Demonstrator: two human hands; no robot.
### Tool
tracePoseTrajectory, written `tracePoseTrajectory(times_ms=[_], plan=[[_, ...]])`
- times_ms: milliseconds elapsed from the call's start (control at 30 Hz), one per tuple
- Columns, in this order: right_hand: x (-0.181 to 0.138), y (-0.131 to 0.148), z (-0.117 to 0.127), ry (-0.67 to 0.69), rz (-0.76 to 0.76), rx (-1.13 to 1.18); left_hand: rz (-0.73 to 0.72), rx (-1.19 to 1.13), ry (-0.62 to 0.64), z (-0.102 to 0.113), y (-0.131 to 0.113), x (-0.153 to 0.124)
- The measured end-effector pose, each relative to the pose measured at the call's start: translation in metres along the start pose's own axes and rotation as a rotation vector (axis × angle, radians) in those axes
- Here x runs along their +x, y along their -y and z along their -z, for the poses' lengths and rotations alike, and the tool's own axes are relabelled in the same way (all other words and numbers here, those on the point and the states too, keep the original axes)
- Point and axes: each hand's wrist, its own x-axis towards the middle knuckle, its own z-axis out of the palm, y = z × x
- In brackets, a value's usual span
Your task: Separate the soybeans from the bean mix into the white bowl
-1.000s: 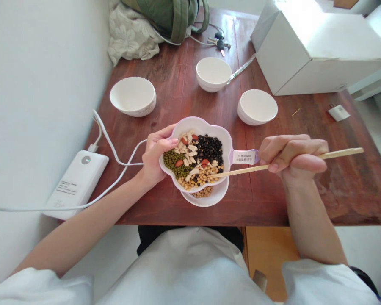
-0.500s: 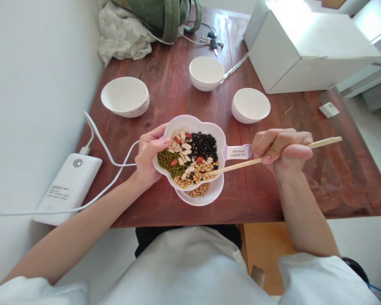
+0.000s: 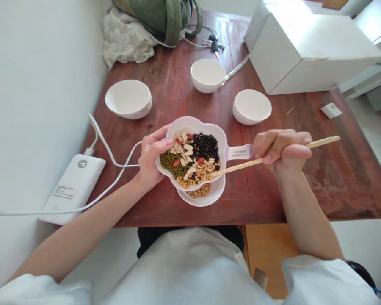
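Note:
My left hand [image 3: 154, 156] is closed on the left rim of a white, lilac-edged, flower-shaped dish [image 3: 222, 137], thumb on top. Inside are black beans [image 3: 205, 146], green mung beans [image 3: 174, 166], yellow soybeans [image 3: 200, 173] and pale and reddish peanuts [image 3: 184, 149], partly mixed where they meet. My right hand [image 3: 282, 150] grips light wooden chopsticks [image 3: 238, 167], whose tips rest among the soybeans; whether one stick or two is hard to see. Its fingers are by the end of the dish's labelled handle [image 3: 239, 152]. Partly hidden below the dish is a white bowl [image 3: 218, 195] holding soybeans.
Three white bowls stand beyond the dish: left [image 3: 128, 99], middle [image 3: 208, 75] and right [image 3: 252, 106]. A white box [image 3: 282, 55] is at back right. A power bank [image 3: 76, 186] with a white cable lies left. Keys [image 3: 214, 44] and a green bag [image 3: 158, 21] are behind.
The whole view has shifted slightly, so everything sits a little further right. Both hands keep their holds, and the chopstick tips stay among the soybeans.

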Motion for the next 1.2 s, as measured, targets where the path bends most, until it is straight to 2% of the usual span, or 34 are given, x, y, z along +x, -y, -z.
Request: tracePoseTrajectory(times_ms=[567,800,1067,1200], plan=[[0.0017,-0.0061,0.0004,-0.055,0.034,0.065,-0.031,0.002,0.006,0.0003,-0.0015,-0.0010],[0.0005,-0.0085,-0.0018,-0.088,0.061,-0.006,-0.031,-0.005,-0.003,0.0032,0.0017,0.0006],[0.0010,-0.0049,-0.0072,-0.044,0.097,-0.117,-0.024,0.016,-0.001,0.0018,0.0002,-0.0011],[0.0005,-0.0016,-0.0080,0.049,0.100,-0.132,-0.025,0.030,-0.008,0.0021,0.0008,-0.0014]])
